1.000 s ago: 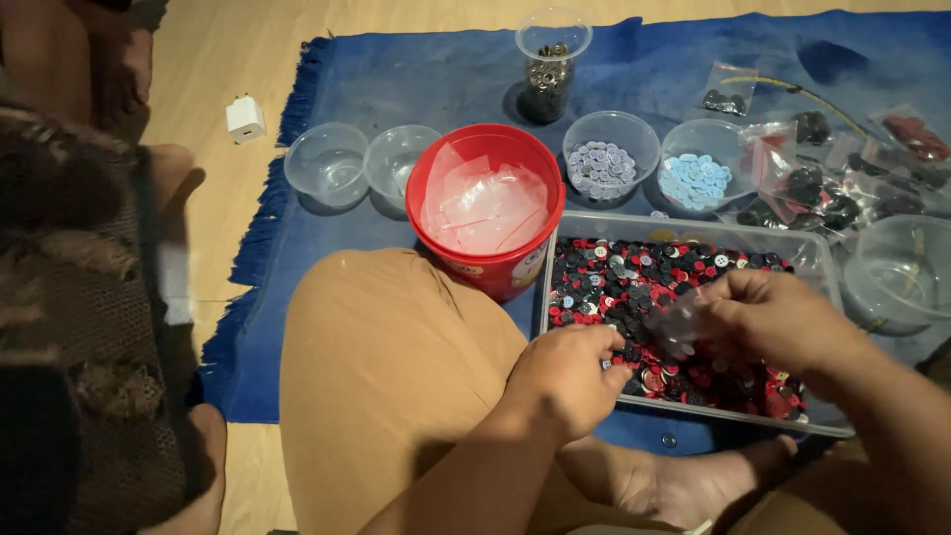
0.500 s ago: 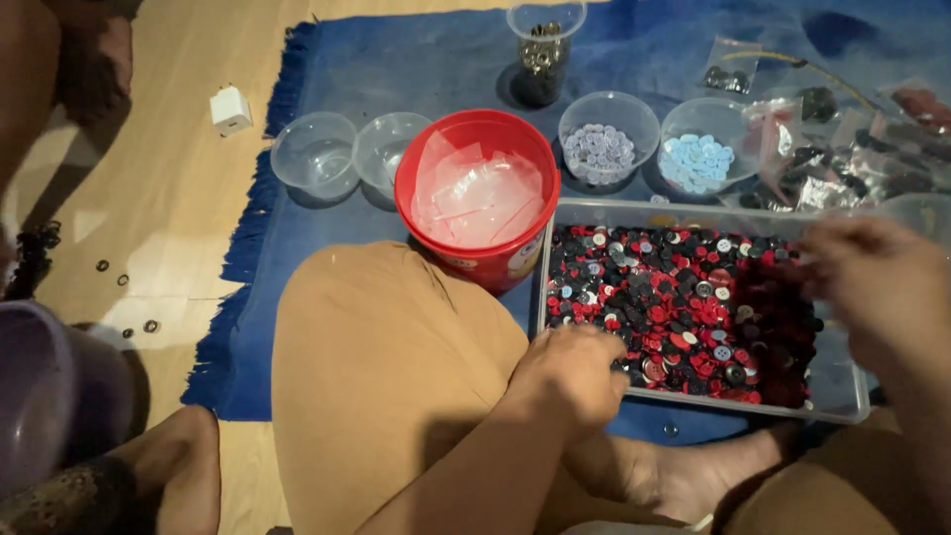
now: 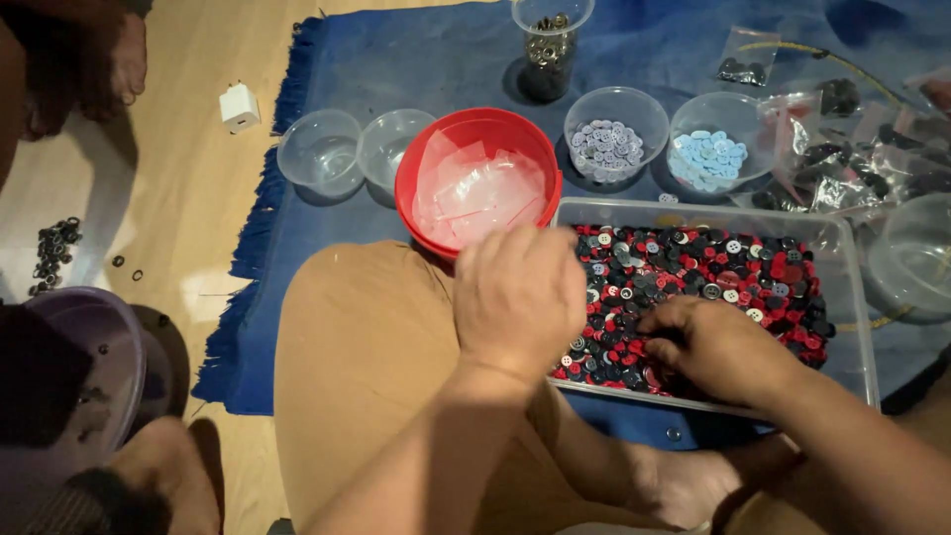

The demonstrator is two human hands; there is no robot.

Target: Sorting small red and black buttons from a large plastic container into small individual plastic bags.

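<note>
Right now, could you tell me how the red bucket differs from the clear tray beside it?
The red bucket is round and opaque; the clear tray is rectangular and see-through. The bucket holds pale translucent pieces, the tray red, black and white buttons. Both rest on the blue rug.

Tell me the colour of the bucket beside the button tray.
The bucket is red, shown in the head view.

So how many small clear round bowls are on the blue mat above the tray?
4. Two empty ones sit left of the red bucket; one with lilac buttons and one with light blue buttons sit right of it. Bags at right may hide more.
</note>
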